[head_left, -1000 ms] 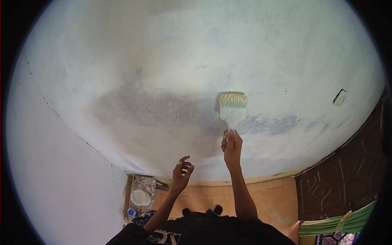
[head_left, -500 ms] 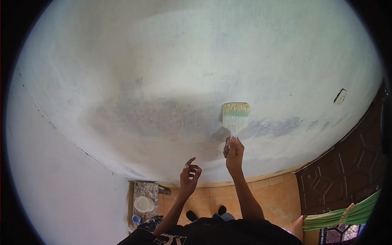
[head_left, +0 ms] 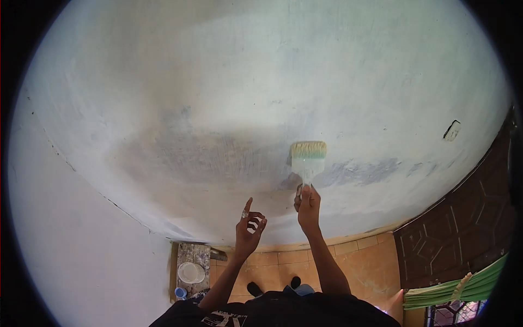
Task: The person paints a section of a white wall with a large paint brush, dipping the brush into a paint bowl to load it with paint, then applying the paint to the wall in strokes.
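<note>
A wide brush (head_left: 309,158) with pale bristles points upward against the whitish wall (head_left: 359,71). My right hand (head_left: 308,204) is closed around its handle. To the left, my left hand (head_left: 250,226) is held up before the wall, its index finger stretched out and the other fingers bent apart; it holds nothing. A ring shows on its index finger. Grey, streaked patches (head_left: 365,170) lie on the wall on both sides of the brush.
A paint-spattered bench (head_left: 187,252) at the lower left bears a white tub (head_left: 191,272), with a blue cup (head_left: 180,292) nearby. A switch plate (head_left: 452,131) is on the wall at right. Dark carved door (head_left: 436,234) and green curtain (head_left: 452,291) stand at lower right, above orange floor tiles (head_left: 354,267).
The brush and my right hand have shifted slightly left, the bristles a little lower. My left hand has moved slightly left and up, its index finger straighter.
</note>
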Tool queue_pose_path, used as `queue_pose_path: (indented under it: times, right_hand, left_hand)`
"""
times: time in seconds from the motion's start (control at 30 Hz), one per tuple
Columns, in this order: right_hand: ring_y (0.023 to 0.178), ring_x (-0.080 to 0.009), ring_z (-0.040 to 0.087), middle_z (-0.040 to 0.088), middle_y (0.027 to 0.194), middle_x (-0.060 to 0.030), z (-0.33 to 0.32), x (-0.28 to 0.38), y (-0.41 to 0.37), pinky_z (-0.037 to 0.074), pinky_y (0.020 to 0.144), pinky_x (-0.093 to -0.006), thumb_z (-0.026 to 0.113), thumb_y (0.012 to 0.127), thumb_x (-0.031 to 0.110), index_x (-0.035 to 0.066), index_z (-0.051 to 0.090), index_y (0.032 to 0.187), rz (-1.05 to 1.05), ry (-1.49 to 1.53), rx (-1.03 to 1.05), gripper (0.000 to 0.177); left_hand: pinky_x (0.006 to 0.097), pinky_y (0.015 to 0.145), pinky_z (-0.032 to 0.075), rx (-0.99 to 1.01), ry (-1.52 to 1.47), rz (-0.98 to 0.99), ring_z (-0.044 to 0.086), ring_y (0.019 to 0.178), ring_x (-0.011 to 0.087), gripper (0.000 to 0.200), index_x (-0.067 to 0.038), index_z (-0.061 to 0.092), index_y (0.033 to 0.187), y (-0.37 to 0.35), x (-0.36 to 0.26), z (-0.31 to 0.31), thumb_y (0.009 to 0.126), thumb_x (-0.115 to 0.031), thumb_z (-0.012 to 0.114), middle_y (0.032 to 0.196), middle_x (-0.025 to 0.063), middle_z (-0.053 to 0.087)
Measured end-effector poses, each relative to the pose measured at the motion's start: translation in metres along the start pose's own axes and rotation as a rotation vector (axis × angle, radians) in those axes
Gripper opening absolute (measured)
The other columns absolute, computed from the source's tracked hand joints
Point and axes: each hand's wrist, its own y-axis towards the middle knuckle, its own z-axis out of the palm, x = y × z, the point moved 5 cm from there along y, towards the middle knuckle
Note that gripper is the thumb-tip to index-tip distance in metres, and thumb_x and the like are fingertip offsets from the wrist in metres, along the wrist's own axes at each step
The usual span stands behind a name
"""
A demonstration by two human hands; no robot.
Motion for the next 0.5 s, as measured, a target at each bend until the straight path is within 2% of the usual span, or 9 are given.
queue_pose_path:
  times: [0.1,0.2,0.33,0.5]
  right_hand:
    - [0.045,-0.0017,0.026,0.031,0.058,0.0077,-0.009,-0.05,-0.025,0.021,0.041,-0.0203,0.043,0.104,0.046,0.011,0.042,0.079,0.035,-0.019,-0.003,0.043]
    - [0.045,-0.0017,0.027,0.031,0.058,0.0076,-0.011,-0.053,-0.049,0.022,0.041,-0.0202,0.043,0.103,0.047,0.011,0.042,0.078,0.164,0.03,-0.039,0.044]
    - [0.046,-0.0023,0.027,0.031,0.057,0.0074,0.001,0.006,-0.009,0.022,0.041,-0.0207,0.041,0.104,0.047,0.01,0.042,0.078,0.018,0.024,-0.038,0.045]
    - [0.046,-0.0022,0.026,0.031,0.058,0.0074,-0.004,-0.018,0.002,0.022,0.041,-0.0203,0.042,0.105,0.043,0.011,0.042,0.077,-0.048,-0.023,-0.019,0.043]
  left_hand:
    - [0.0246,0.062,0.048,-0.012,-0.012,0.001,0.06,0.073,0.01,0.07,-0.008,0.032,0.151,0.006,-0.008,-0.002,0.09,-0.005,0.066,0.094,0.0038,0.067]
    - [0.0247,0.063,0.048,-0.024,0.003,0.022,0.06,0.073,0.0102,0.07,-0.009,0.033,0.151,0.011,-0.018,-0.006,0.09,-0.006,0.067,0.095,0.0039,0.068]
    - [0.0247,0.063,0.048,0.0,0.047,0.037,0.06,0.074,0.0105,0.071,-0.009,0.032,0.151,0.016,-0.012,-0.004,0.09,-0.007,0.067,0.096,0.0041,0.068]
    - [0.0246,0.063,0.048,0.001,0.03,0.03,0.061,0.074,0.0109,0.071,-0.01,0.032,0.151,0.014,-0.019,-0.002,0.089,-0.008,0.068,0.097,0.0045,0.068]
